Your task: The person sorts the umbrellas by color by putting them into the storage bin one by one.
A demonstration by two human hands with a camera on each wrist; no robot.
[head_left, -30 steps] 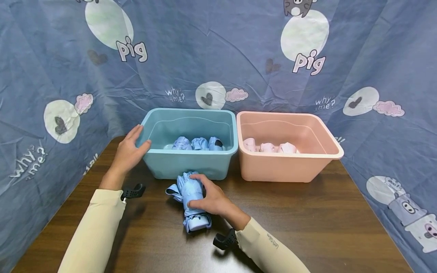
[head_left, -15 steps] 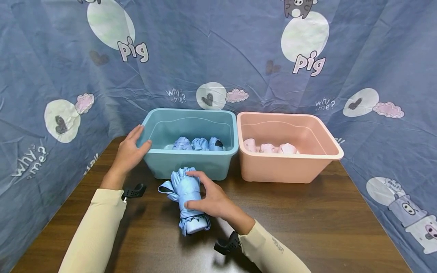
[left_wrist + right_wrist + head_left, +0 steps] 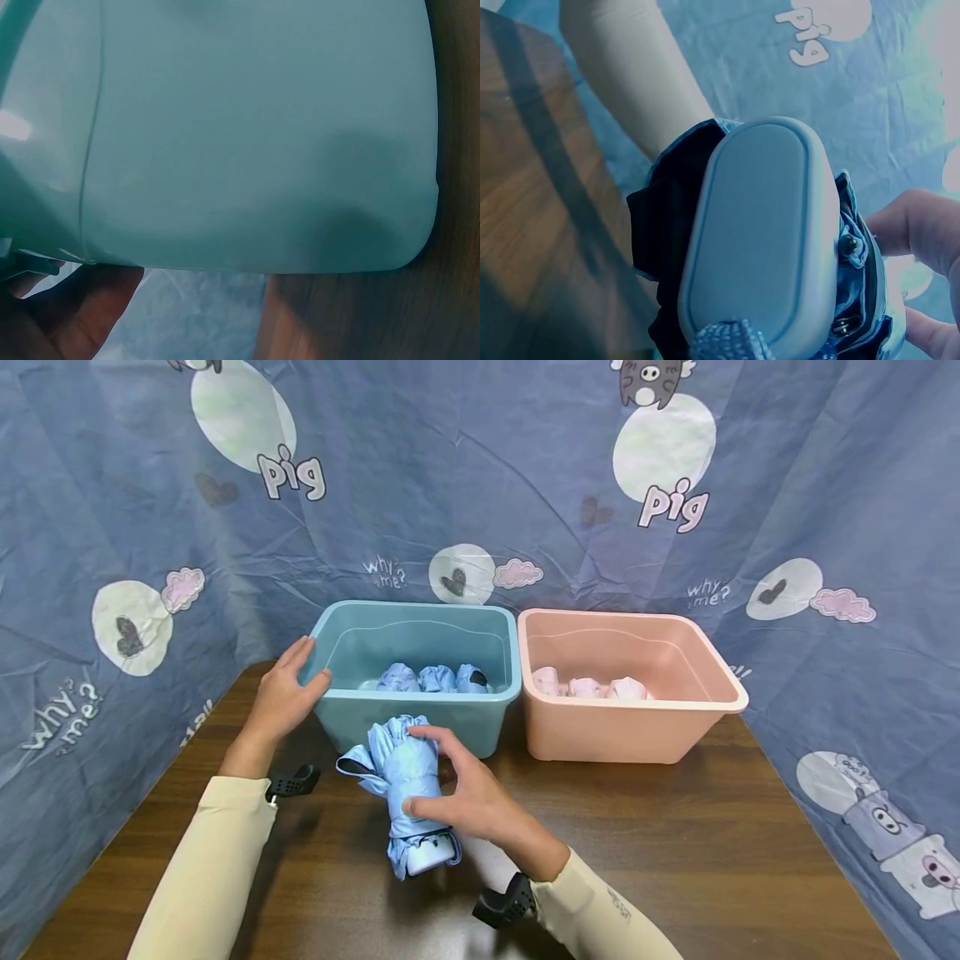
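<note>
My right hand (image 3: 480,797) grips a folded light-blue umbrella (image 3: 412,777) just above the table, in front of the teal bin (image 3: 408,718). The umbrella's pale handle end (image 3: 754,232) faces the right wrist camera, and its loose strap (image 3: 358,767) sticks out to the left. Against the left front corner of the teal bin rests my left hand (image 3: 281,697), fingers fairly straight along the side and thumb at the rim. Inside that bin lie several blue folded umbrellas (image 3: 437,678), partly hidden by its front wall.
Right beside the teal bin stands a pink bin (image 3: 630,731) with several pale pink bundles (image 3: 585,687) inside. Both are on a brown wooden table (image 3: 675,852). A blue printed cloth (image 3: 480,468) hangs behind.
The umbrella has risen off the table in my right hand and shifted slightly left, its top tilting left. My left hand stays at the teal bin.
</note>
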